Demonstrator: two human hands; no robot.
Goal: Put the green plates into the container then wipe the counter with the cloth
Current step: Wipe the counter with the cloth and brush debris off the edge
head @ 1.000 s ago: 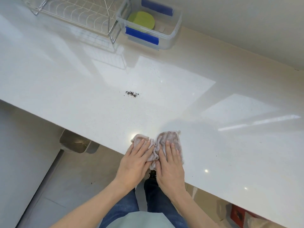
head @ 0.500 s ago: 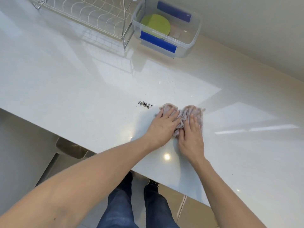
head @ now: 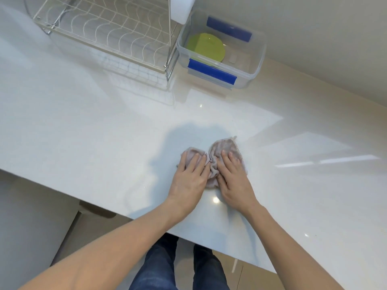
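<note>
A crumpled pinkish-grey cloth [head: 223, 150] lies on the white counter [head: 88, 130], in the middle of the view. My left hand [head: 189, 176] presses flat on the cloth's left part. My right hand [head: 234, 178] presses flat on its right part, fingers straight. The green plates [head: 206, 47] lie stacked inside a clear plastic container [head: 254, 65] with blue clips at the back of the counter. No dark crumbs show on the counter around the cloth.
A wire dish rack [head: 109, 32] stands at the back left, touching the container's left side. A white object [head: 181, 9] sits above the rack's right corner. The counter's front edge [head: 125, 214] runs diagonally below my forearms; my legs and floor lie beneath.
Both hands pushed the cloth away from the front edge to the counter's middle, then leftward over the small pile of dark crumbs, which is no longer visible.
</note>
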